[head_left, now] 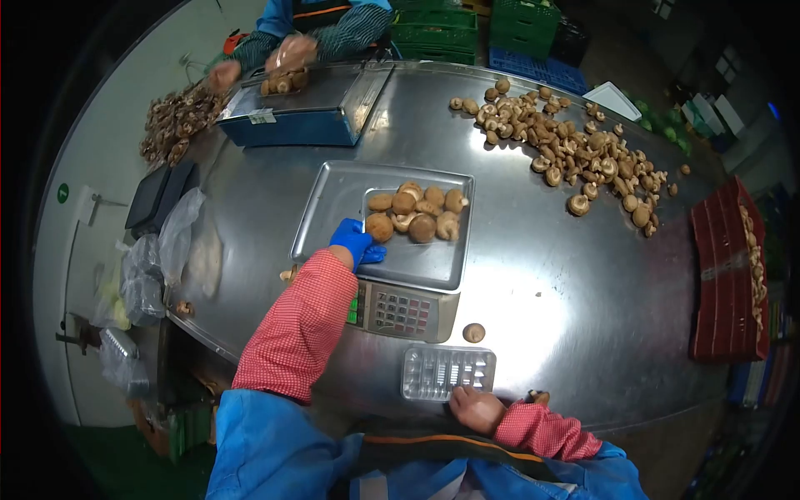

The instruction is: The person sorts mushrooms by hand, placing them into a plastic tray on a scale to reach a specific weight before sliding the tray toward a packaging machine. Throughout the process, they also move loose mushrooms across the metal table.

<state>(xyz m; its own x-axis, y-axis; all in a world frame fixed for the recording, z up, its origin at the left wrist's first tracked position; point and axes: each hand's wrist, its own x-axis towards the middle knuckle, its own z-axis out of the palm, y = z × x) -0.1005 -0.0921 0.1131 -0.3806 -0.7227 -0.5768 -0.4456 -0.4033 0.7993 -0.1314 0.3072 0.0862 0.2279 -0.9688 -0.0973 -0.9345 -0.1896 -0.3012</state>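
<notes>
My left hand (358, 243), in a blue glove, closes on the left end of a clear tray filled with brown mushrooms (422, 227). That tray rests on the metal pan (333, 187) of a scale, whose keypad (402, 312) faces me. Bare and with fingers curled, my right hand (477, 408) touches the near edge of an empty clear tray (447, 372) on the table. A single mushroom (473, 332) lies just beyond the empty tray.
Loose mushrooms (575, 142) cover the back right of the steel table (583, 283). A red crate (721, 271) stands at the right. Across the table, a co-worker's hands (292, 53) are above a blue-sided machine (287, 125). Plastic bags (179, 229) hang at the left edge.
</notes>
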